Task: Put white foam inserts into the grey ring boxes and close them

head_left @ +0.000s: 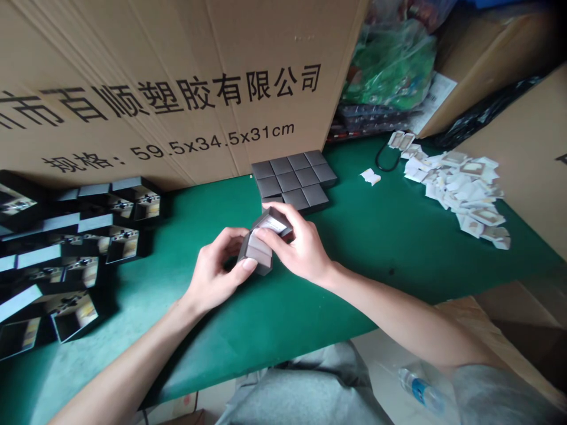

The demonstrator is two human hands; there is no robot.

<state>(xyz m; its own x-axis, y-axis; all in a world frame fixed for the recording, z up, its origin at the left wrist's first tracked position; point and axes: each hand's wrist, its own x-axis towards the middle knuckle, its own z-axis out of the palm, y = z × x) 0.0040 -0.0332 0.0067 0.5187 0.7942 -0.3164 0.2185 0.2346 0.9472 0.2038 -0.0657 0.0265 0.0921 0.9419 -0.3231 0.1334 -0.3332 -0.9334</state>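
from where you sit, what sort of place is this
Most likely a small workshop or packing area: rows of open boxes stand on the left, a heap of small white pieces lies on the right, and a big printed carton stands behind.

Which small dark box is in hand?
The open dark-grey square box held between the left hand and right hand; the closed grey boxes and open black boxes sit on the green table.

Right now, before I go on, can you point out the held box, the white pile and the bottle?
Held box (261,251): head view, on the inside of its lower half.
White pile (463,192): head view, on the pile's middle.
Bottle (419,391): head view, on its blue label.
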